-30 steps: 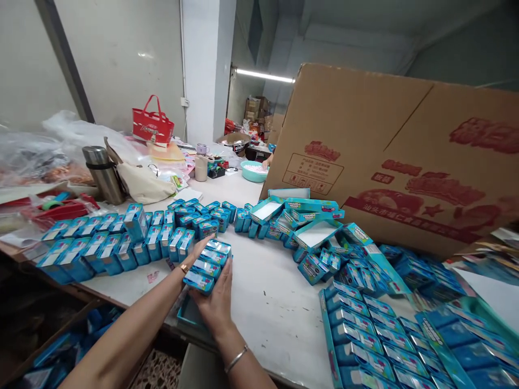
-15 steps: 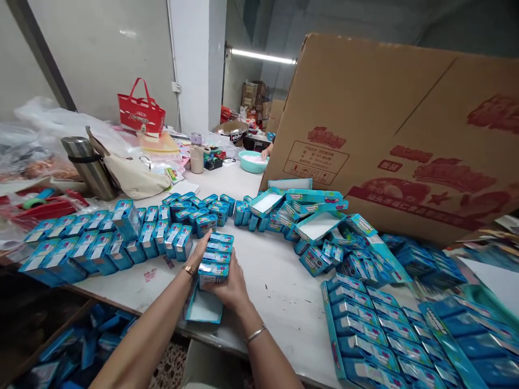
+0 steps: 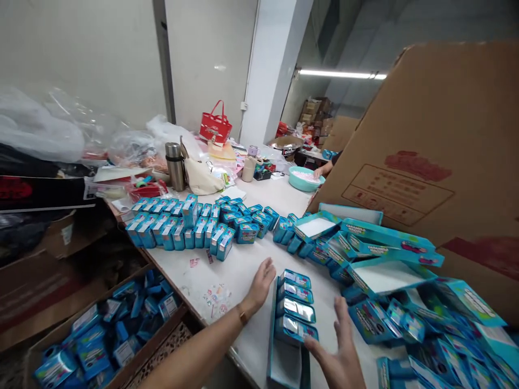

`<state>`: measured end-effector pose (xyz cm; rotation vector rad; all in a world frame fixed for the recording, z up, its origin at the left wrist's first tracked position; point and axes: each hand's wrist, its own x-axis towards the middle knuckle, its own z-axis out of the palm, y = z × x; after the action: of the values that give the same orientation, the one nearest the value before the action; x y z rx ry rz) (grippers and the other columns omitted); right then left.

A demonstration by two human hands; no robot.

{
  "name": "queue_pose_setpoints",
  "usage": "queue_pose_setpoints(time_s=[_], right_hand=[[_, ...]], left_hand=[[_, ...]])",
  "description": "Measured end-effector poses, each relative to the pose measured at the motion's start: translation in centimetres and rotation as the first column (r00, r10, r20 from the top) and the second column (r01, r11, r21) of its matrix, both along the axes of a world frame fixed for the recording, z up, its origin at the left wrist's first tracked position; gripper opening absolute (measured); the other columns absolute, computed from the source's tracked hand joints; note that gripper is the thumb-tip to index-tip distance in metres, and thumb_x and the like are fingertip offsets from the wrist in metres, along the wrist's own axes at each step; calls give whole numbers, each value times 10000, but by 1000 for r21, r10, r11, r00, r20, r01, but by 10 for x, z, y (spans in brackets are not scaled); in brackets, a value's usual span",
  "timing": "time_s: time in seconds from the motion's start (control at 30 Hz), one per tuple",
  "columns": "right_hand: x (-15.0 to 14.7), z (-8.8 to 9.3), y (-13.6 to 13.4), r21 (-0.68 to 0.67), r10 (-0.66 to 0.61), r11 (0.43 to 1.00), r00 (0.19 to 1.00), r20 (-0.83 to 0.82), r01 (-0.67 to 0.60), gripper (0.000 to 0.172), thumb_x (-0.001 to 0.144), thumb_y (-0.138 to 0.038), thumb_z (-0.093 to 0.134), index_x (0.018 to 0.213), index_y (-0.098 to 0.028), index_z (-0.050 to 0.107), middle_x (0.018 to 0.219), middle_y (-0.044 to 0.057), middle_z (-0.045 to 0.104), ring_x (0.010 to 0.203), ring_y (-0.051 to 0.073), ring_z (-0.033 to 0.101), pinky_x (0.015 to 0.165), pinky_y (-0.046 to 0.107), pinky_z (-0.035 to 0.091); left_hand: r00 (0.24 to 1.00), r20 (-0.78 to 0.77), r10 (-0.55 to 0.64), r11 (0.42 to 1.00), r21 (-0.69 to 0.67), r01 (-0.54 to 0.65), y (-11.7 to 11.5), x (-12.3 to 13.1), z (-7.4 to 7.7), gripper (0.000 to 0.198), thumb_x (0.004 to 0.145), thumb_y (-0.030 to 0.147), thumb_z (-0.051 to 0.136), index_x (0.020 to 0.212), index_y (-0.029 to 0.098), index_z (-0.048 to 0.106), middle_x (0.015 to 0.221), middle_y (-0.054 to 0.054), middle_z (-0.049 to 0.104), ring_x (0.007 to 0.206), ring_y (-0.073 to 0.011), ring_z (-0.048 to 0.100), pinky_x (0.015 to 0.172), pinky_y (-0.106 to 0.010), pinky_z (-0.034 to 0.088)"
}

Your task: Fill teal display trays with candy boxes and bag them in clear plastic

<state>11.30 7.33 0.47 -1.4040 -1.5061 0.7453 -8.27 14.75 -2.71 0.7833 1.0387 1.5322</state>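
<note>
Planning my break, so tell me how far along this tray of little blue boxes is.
Done: four small boxes sit in a row in the open tray. In hand: the left hand and right hand flank that row, open, gripping nothing. Left: the tray's near end is bare, and many loose boxes stand on the table.

Clipped, hidden, unreadable.
Right hand point(image 3: 338, 359) loses its wrist to the bottom edge; open tray point(image 3: 284, 367) under the four small boxes point(image 3: 295, 305) clipped there too. Big carton point(image 3: 425, 146) overruns top and right edges, hiding all but a co-worker's hand point(image 3: 324, 170). Box lettering too small to read.
</note>
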Motion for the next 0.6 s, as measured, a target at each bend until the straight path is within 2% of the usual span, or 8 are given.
queue_pose_setpoints(time_s=[0.07, 0.1, 0.17, 0.23, 0.3, 0.37, 0.43, 0.6], right_hand=[[-27, 20, -5, 149, 9, 989, 987, -161, 15, 820, 830, -440, 688, 1528, -250, 301, 1589, 118, 323, 1455, 344, 312, 1168, 563, 266], [-49, 29, -3, 190, 54, 982, 968, -245, -6, 695, 876, -439, 635, 1491, -247, 372, 1545, 120, 399, 1416, 322, 386, 1148, 528, 319], [-108, 38, 13, 138, 241, 969, 913, -330, -206, 507, 925, -471, 560, 1370, -229, 528, 1450, 123, 519, 1328, 285, 501, 1099, 462, 403], [-171, 36, 44, 47, 360, 926, 836, -414, -376, 517, 921, -536, 537, 1322, -213, 576, 1418, 119, 555, 1329, 265, 500, 1113, 427, 392], [-225, 27, 81, -52, 313, 918, 796, -519, -394, 641, 874, -625, 543, 1336, -182, 571, 1442, 128, 536, 1361, 268, 465, 1134, 407, 361], [-264, 16, 116, -108, 276, 908, 770, -575, -405, 740, 835, -694, 535, 1349, -162, 571, 1473, 128, 507, 1385, 275, 436, 1149, 391, 334], [-285, 10, 143, -128, 283, 892, 757, -588, -433, 792, 821, -748, 495, 1319, -142, 604, 1442, 140, 539, 1360, 292, 465, 1136, 398, 348], [-292, 6, 179, -143, 383, 823, 724, -574, -549, 786, 808, -806, 458, 1185, -163, 707, 1344, 129, 628, 1304, 303, 525, 1125, 434, 357]], left_hand=[[939, -247, 237, 971, 99, -219, -24, -29, 0, 626, 880, 446, 624, 1414, 192, 417, 1493, -168, 435, 1367, -280, 443, 1133, -438, 345], [853, -358, 380, 925, 158, -345, -33, -45, 0, 664, 895, 429, 611, 1459, 199, 347, 1515, -168, 392, 1391, -281, 408, 1148, -456, 325], [619, -517, 591, 798, 262, -542, -39, -75, 1, 817, 877, 414, 642, 1524, 190, 195, 1562, -189, 275, 1455, -303, 294, 1181, -493, 266], [433, -617, 657, 708, 310, -634, -32, -101, -1, 1023, 812, 410, 717, 1550, 149, 57, 1583, -235, 165, 1491, -347, 173, 1197, -535, 207], [326, -697, 639, 686, 325, -650, -18, -118, -6, 1147, 752, 408, 768, 1547, 103, 1, 1567, -283, 147, 1483, -398, 144, 1183, -580, 200], [280, -746, 605, 700, 329, -634, -5, -129, -13, 1149, 740, 380, 774, 1544, 84, 8, 1538, -304, 197, 1459, -423, 191, 1157, -603, 238], [261, -766, 587, 703, 323, -634, 6, -135, -18, 1096, 749, 327, 759, 1541, 88, 40, 1508, -302, 253, 1432, -424, 254, 1134, -601, 286], [247, -728, 639, 627, 308, -716, 16, -133, -19, 1018, 757, 257, 739, 1535, 137, 93, 1478, -258, 313, 1414, -409, 301, 1128, -585, 316]])
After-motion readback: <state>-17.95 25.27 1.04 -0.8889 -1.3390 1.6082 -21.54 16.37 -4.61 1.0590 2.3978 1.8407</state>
